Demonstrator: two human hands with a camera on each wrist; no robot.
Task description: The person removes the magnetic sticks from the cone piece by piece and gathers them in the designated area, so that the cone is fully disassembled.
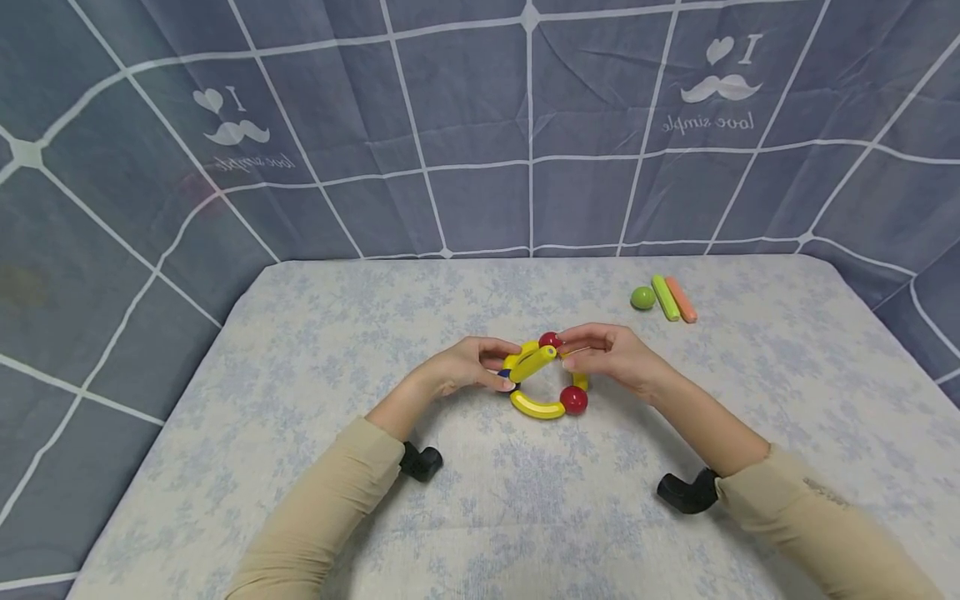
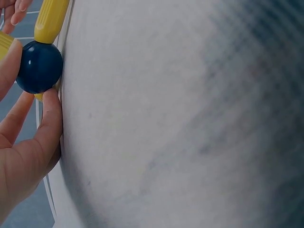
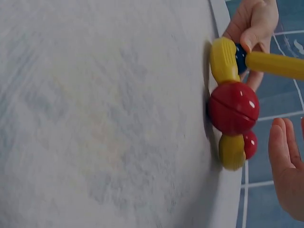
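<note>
A ring of yellow curved rods (image 1: 537, 408) and balls lies on the table, with a red ball (image 1: 574, 401) at its front right and another red ball at the back. My left hand (image 1: 468, 365) pinches the blue ball (image 2: 40, 67) at the ring's left between thumb and fingers. From that blue ball a straight yellow rod (image 3: 275, 65) sticks up at a slant. My right hand (image 1: 618, 360) hovers by the back right of the ring, fingertips close to the back red ball. In the right wrist view its fingers look fairly straight, with nothing held.
Toward the back right of the table lie a green ball (image 1: 642, 298), a lime-green stick (image 1: 665, 298) and an orange stick (image 1: 681, 300). A patterned cloth (image 1: 547, 500) covers the table. Behind it hangs a grey-blue curtain (image 1: 480, 125) with white lines.
</note>
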